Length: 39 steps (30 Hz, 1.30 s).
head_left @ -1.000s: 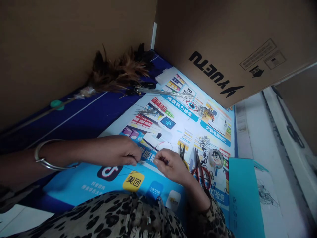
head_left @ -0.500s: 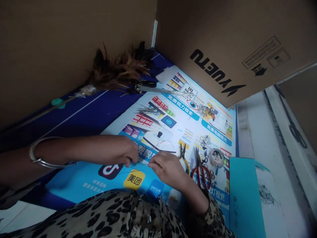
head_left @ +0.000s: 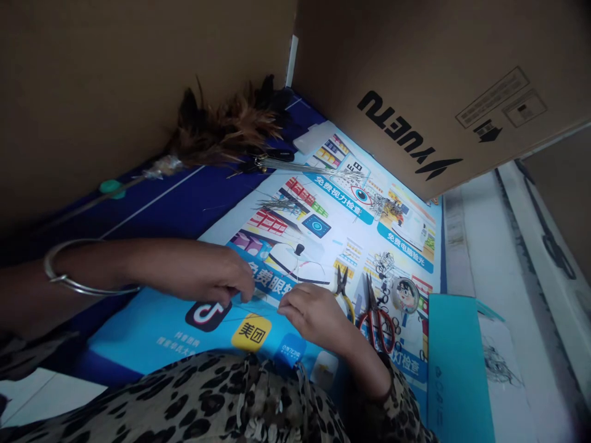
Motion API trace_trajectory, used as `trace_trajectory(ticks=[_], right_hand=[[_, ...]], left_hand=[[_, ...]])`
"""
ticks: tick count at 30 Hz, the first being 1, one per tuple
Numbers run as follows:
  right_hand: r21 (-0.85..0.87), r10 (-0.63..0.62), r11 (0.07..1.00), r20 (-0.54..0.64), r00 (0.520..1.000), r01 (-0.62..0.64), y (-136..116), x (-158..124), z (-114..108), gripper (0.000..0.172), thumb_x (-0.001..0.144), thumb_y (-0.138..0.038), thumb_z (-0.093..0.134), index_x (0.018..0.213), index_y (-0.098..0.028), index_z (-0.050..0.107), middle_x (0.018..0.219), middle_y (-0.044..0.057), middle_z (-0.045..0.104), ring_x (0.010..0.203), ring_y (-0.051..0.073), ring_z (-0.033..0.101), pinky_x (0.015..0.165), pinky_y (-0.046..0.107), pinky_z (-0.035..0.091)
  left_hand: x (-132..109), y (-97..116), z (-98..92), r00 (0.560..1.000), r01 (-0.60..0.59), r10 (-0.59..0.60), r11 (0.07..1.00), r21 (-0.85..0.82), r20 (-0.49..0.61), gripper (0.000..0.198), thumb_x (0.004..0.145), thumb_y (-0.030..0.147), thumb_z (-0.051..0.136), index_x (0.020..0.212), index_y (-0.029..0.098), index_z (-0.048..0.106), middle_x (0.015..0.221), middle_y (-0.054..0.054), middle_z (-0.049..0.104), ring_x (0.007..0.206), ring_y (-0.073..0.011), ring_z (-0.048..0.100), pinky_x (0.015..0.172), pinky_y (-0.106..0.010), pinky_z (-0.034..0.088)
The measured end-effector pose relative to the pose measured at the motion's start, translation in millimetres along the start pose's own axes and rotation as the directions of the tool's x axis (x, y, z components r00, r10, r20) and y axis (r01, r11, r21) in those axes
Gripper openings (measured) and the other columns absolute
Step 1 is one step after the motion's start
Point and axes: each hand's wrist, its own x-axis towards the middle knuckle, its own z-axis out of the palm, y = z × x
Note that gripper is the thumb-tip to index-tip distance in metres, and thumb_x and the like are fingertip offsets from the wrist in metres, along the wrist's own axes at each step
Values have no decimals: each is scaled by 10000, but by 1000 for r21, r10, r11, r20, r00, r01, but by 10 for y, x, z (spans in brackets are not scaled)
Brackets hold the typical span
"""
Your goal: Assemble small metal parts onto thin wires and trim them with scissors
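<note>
My left hand (head_left: 224, 274) is closed in a pinch over the lower part of the printed poster (head_left: 289, 255). Opposite it, my right hand (head_left: 314, 312) is closed too, thumb against forefinger. A faint thin wire (head_left: 266, 302) seems to run across the small gap between the fingertips; its ends are hidden in the fingers. Just right of my right hand lie yellow-handled pliers (head_left: 342, 292) and red-handled scissors (head_left: 377, 323). Beside the scissors are several small dark wire loops (head_left: 383, 295) and a round tin (head_left: 406, 295) with a cartoon face.
Loose wire pieces (head_left: 279, 205) and a bundle of long wires (head_left: 314, 167) lie farther up the poster. A feather duster (head_left: 226, 126) rests at the back left. Cardboard walls (head_left: 406, 74) enclose the far side. A teal box (head_left: 457, 363) stands at right.
My left hand has shifted slightly left and up, so the gap between the hands is wider. My right hand stays nearly in place. The view has shifted slightly.
</note>
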Motion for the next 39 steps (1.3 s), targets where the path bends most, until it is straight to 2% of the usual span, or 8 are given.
trace_trajectory(ticks=[3, 7, 10, 15, 20, 28, 33, 39], right_hand=[[1, 7, 1000, 13, 1000, -7, -10, 1, 1, 269, 1038, -310, 461, 944, -179, 676, 935, 67, 729, 887, 193, 634, 773, 298, 464], [-16, -5, 1000, 30, 1000, 5, -21, 2, 25, 284, 1033, -337, 471, 982, -171, 696, 952, 81, 742, 925, 211, 650, 811, 312, 480], [24, 28, 999, -32, 999, -27, -9, -1, 11, 278, 1025, -354, 492, 1008, -183, 711, 970, 78, 754, 927, 207, 667, 820, 308, 492], [216, 111, 974, -207, 972, -65, -24, -6, -51, 230, 1008, -305, 531, 1016, -207, 738, 985, 51, 769, 923, 183, 694, 829, 281, 513], [425, 224, 904, -393, 892, -40, -116, -8, -51, 229, 988, -313, 563, 1117, -230, 733, 1063, 60, 763, 989, 188, 700, 880, 300, 540], [618, 377, 786, -472, 797, -6, -268, -12, -38, 189, 917, -375, 647, 889, -245, 781, 882, 48, 765, 846, 196, 706, 792, 309, 563], [776, 447, 625, -447, 775, 88, -269, -14, -21, 305, 949, -459, 572, 867, -203, 717, 791, 54, 704, 701, 168, 650, 642, 274, 528], [813, 528, 582, -409, 744, 34, -169, -9, -32, 349, 946, -498, 570, 829, -182, 659, 749, 42, 670, 665, 143, 619, 612, 245, 493]], left_hand=[[-35, -76, -151, 980, -10, 35, 992, -129, 194, 306, 849, 85, 606, 1031, 282, 752, 958, -25, 762, 859, -191, 708, 747, -183, 518], [-32, -224, -251, 989, 66, -27, 959, -274, 144, 214, 857, 206, 656, 1039, 259, 757, 907, -43, 748, 814, -205, 705, 719, -211, 536], [12, -273, -222, 994, 96, -69, 918, -384, 84, 183, 843, 250, 679, 1011, 219, 744, 843, -41, 721, 747, -187, 686, 677, -221, 535], [122, -118, -63, 984, 117, -173, 818, -564, -47, 120, 825, 267, 649, 901, 174, 646, 764, 5, 642, 637, -126, 602, 599, -216, 512], [240, 59, 184, 969, 95, -219, 754, -651, -113, 158, 814, 303, 628, 910, 182, 595, 787, 13, 632, 666, -123, 589, 617, -235, 507], [343, 116, 495, 970, 46, -210, 655, -754, -124, 263, 792, 405, 707, 830, 213, 532, 703, 48, 524, 634, -127, 548, 601, -246, 472], [365, 132, 528, 978, 20, -157, 725, -689, -137, 194, 798, 358, 682, 792, 212, 554, 711, 36, 553, 663, -140, 559, 624, -246, 463], [323, 23, 292, 956, 81, -140, 971, -227, -257, 97, 858, 267, 596, 795, 207, 640, 806, -12, 680, 770, -170, 614, 708, -259, 469]])
